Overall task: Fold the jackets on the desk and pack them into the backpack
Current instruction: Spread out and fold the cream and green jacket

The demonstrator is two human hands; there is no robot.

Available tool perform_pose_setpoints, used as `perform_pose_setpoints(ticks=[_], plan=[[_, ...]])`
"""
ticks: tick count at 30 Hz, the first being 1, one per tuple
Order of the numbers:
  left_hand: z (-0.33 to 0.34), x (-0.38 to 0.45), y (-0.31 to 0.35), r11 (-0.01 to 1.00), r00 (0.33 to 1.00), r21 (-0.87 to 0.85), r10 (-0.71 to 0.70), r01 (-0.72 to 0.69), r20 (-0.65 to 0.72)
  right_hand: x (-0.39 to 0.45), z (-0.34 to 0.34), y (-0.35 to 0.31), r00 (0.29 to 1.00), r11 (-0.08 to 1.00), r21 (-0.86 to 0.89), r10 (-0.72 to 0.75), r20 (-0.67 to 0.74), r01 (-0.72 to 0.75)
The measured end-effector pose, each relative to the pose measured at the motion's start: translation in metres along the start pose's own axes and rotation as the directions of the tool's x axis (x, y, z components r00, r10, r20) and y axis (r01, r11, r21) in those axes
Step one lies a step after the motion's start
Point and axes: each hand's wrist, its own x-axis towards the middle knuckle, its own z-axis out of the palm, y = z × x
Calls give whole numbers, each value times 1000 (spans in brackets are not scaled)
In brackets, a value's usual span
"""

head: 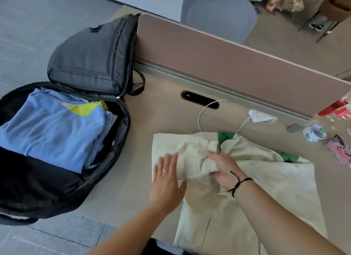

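A cream jacket [266, 182] with green lining lies spread on the desk [144, 152] in front of me. Its sleeve is folded across the body toward the left. My right hand [222, 169] grips that folded sleeve near the cuff, fingers curled round the cloth. My left hand [167, 180] lies flat with straight fingers on the jacket's left part, beside the sleeve. The black backpack [79, 64] lies unzipped and opened wide at the desk's left end. A folded blue jacket [57, 129] with a yellow patch sits in its near half.
A brown divider panel [228, 64] runs along the desk's far side. A white charger [260, 117] with its cable, a small white cup [314, 132], red packaging [338, 110] and pink items [340, 150] lie at the right. A grey chair [218, 13] stands behind the panel.
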Motion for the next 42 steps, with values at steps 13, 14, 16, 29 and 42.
perform_pose_setpoints(ticks=[13, 14, 16, 29, 42], plan=[[117, 2, 112, 940, 947, 340, -127, 21, 294, 14, -281, 9, 977, 992, 50, -105, -186, 116], [125, 2, 120, 932, 943, 364, -127, 7, 308, 18, -295, 12, 977, 992, 61, -95, -190, 108], [138, 5, 132, 919, 941, 394, -134, 1, 310, 24, -320, 20, 976, 991, 93, -78, -204, 98], [160, 18, 146, 875, 906, 462, -303, 142, 296, 49, -391, 50, 962, 994, -92, -87, -260, 66], [203, 43, 174, 779, 884, 562, -19, -280, 467, 41, -345, 100, 808, -25, -979, -561, 181, 202]])
